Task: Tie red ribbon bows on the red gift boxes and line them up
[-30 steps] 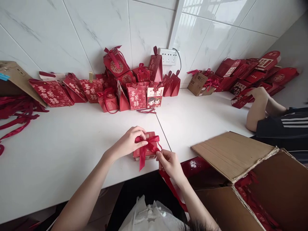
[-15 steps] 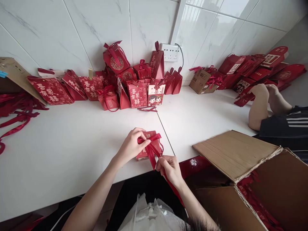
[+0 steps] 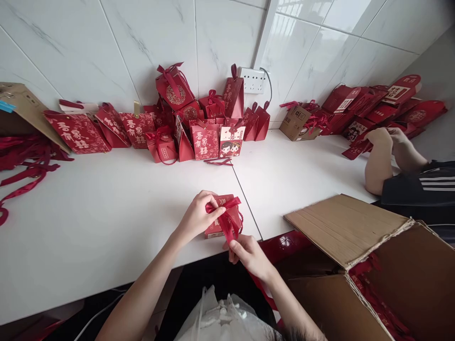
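Observation:
A small red gift box [image 3: 217, 229] with gold print lies on the white table near its front edge. Red satin ribbon [image 3: 226, 219] crosses over its top, with loops and tails. My left hand [image 3: 201, 213] rests on the box's upper left and pinches the ribbon where it crosses. Just below the box, my right hand [image 3: 247, 254] is closed on the hanging ribbon tails, and a length runs down past its wrist. A twisted red cord [image 3: 241, 221] shows along the box's right side. The fingertips of my right hand are partly hidden.
Red gift boxes [image 3: 204, 138] stand in a row against the tiled wall. A large open carton [image 3: 350, 229] with red items is at my right. Beyond it, a co-worker's hands [image 3: 386, 137] hold a red piece. Loose ribbons [image 3: 30, 163] lie at far left.
My right hand has shifted slightly down and now holds the ribbon tails gathered together. My left hand keeps its pinch on the ribbon over the box. The co-worker's hands have moved slightly.

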`<action>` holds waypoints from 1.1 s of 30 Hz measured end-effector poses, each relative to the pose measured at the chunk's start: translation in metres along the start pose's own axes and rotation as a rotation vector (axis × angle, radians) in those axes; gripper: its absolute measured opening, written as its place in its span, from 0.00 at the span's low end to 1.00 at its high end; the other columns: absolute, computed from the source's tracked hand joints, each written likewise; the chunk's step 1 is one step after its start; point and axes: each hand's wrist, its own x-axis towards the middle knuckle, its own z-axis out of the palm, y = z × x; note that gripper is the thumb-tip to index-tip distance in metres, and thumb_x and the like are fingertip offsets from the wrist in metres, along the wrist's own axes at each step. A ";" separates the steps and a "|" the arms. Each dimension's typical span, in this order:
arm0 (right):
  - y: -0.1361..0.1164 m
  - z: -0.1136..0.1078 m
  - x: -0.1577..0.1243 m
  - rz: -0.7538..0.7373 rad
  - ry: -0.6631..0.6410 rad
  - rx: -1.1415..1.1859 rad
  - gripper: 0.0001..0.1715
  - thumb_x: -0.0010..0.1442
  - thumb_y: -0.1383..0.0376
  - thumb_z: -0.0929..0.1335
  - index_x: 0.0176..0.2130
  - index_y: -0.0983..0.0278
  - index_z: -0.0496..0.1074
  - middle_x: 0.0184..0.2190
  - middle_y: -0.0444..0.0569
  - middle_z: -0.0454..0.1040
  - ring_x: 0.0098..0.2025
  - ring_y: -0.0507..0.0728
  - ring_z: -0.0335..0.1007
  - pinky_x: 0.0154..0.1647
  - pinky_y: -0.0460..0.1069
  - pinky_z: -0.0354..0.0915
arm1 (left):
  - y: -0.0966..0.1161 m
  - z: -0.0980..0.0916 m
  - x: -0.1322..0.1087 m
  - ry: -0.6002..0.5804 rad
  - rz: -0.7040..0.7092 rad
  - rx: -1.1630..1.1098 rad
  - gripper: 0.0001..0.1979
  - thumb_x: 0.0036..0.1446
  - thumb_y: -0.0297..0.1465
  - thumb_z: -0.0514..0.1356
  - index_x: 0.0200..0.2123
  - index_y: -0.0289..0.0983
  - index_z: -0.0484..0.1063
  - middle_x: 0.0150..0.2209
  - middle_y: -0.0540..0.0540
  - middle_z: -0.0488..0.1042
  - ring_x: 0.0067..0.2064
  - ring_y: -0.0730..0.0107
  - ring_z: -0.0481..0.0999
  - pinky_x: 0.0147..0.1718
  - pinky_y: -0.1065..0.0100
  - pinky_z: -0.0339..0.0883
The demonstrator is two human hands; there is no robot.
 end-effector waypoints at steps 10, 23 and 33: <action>-0.031 0.015 -0.016 0.076 -0.262 -0.101 0.29 0.55 0.43 0.65 0.24 0.66 0.70 0.19 0.45 0.69 0.17 0.48 0.62 0.16 0.42 0.56 | -0.003 -0.007 -0.004 0.000 -0.003 -0.047 0.10 0.52 0.39 0.60 0.27 0.39 0.64 0.47 0.44 0.69 0.54 0.59 0.67 0.55 0.58 0.59; -0.048 -0.043 0.061 -0.151 0.283 -0.344 0.26 0.58 0.46 0.62 0.23 0.63 0.60 0.20 0.40 0.57 0.23 0.49 0.51 0.23 0.45 0.51 | -0.009 -0.021 -0.018 0.097 0.078 0.123 0.10 0.56 0.40 0.57 0.31 0.40 0.67 0.35 0.47 0.66 0.43 0.64 0.66 0.43 0.64 0.64; -0.032 -0.032 0.043 -0.090 0.389 -0.119 0.27 0.59 0.44 0.60 0.23 0.62 0.57 0.16 0.38 0.56 0.18 0.48 0.50 0.19 0.44 0.48 | -0.002 -0.010 -0.025 0.121 -0.187 -0.069 0.17 0.59 0.41 0.50 0.22 0.40 0.53 0.22 0.55 0.56 0.23 0.74 0.59 0.24 0.71 0.57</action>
